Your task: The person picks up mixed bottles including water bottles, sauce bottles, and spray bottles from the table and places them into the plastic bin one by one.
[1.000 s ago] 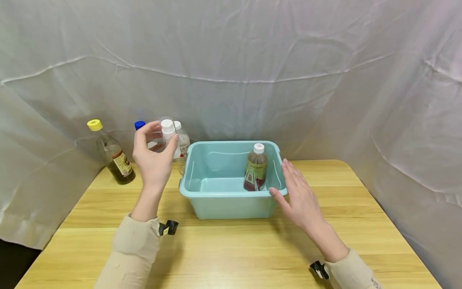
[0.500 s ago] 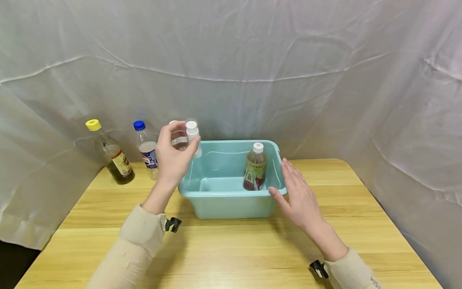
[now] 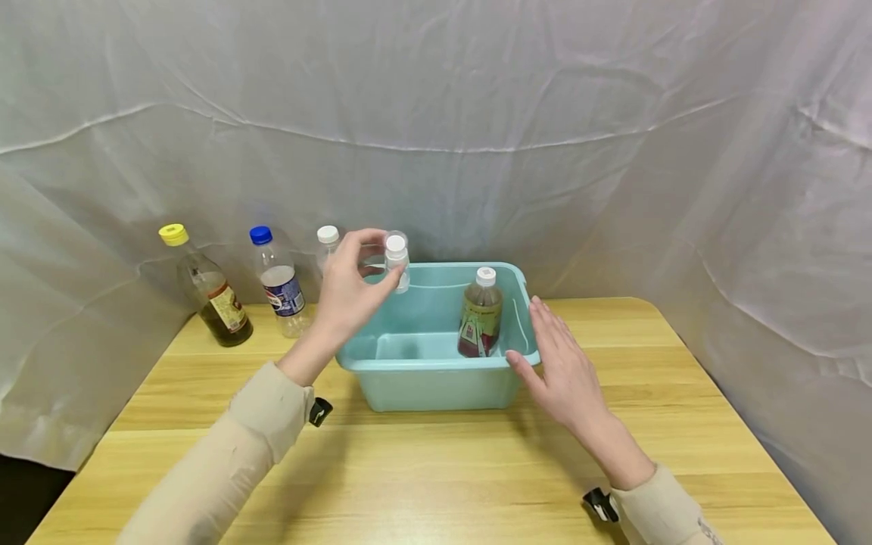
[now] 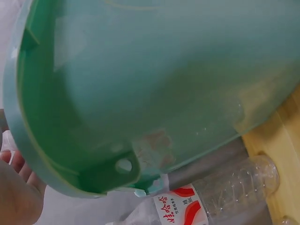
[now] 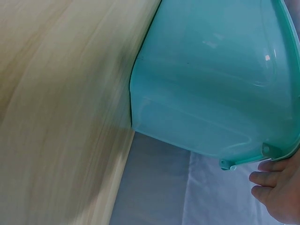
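Between thumb and fingers my left hand (image 3: pixel 349 291) grips a small white bottle (image 3: pixel 397 261) with a clear outer cover, above the left part of a light blue tub (image 3: pixel 436 365). Only a bit of this bottle shows past the tub's rim in the left wrist view. My right hand (image 3: pixel 564 382) lies with straightened fingers against the tub's right rim. The right wrist view has its fingers (image 5: pixel 267 179) just at the tub's corner. Inside the tub, a white-capped drink bottle (image 3: pixel 480 322) with dark red liquid stands at the right.
Left of the tub stand a yellow-capped sauce bottle (image 3: pixel 218 299), a blue-capped soda bottle (image 3: pixel 281 291) and a white-capped clear bottle (image 4: pixel 225 192), partly hidden by my left hand in the head view. A grey cloth (image 3: pixel 436 91) hangs behind the wooden table (image 3: pixel 436 477).
My left hand has carried the small white bottle rightward, from beside the clear bottle to over the tub, uncovering the blue-capped bottle. The right hand has stayed in place.
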A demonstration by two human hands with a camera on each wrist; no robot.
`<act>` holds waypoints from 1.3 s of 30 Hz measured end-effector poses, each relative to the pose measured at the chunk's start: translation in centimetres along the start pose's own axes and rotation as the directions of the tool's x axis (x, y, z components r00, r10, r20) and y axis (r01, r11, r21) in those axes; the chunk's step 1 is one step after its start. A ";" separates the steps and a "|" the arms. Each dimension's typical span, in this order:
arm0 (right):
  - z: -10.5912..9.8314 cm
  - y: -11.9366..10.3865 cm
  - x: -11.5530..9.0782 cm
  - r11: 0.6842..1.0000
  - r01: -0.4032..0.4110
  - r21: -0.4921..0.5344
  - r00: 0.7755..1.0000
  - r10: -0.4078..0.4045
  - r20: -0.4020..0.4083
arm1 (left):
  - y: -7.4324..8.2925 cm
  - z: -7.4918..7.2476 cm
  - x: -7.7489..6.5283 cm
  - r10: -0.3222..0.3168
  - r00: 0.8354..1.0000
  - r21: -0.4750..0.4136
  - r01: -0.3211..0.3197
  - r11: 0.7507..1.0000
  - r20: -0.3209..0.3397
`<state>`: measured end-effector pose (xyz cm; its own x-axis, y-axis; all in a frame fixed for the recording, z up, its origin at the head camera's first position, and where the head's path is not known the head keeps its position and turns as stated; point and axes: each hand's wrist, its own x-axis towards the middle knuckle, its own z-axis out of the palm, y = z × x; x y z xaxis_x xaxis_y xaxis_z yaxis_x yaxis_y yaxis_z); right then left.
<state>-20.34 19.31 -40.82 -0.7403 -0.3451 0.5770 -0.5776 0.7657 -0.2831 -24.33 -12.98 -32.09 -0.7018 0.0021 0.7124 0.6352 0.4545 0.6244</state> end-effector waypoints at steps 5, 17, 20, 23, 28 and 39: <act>0.0 0.0 0.0 1.000 -0.007 -0.001 1.000 0.007 0.007 | -0.1 0.4 0.3 -0.020 0.993 0.005 0.020 1.000 0.113; 0.0 0.0 0.0 1.000 -0.008 0.003 1.000 0.008 0.015 | -0.8 2.0 0.3 0.044 0.884 0.063 -0.082 0.995 0.466; 0.0 0.0 0.0 1.000 -0.005 0.004 1.000 0.005 0.015 | -0.8 2.1 0.2 0.028 0.844 0.100 -0.096 0.990 0.535; 0.0 0.0 0.1 1.000 -0.002 0.006 1.000 0.002 0.011 | -1.0 2.3 0.2 0.005 0.812 0.147 -0.112 0.983 0.583; 0.0 0.0 0.1 1.000 0.008 0.007 1.000 -0.008 0.009 | -1.4 2.6 0.0 -0.054 0.778 0.232 -0.120 0.965 0.626; -0.1 0.1 0.2 1.000 0.006 0.002 1.000 -0.006 0.011 | -2.6 4.1 0.3 -0.113 0.729 0.292 -0.124 0.948 0.675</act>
<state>-20.52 19.41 -40.70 -0.7404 -0.3558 0.5703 -0.5829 0.7624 -0.2810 -27.46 -10.52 -34.82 -0.8012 0.5514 0.2325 0.5949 0.6912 0.4104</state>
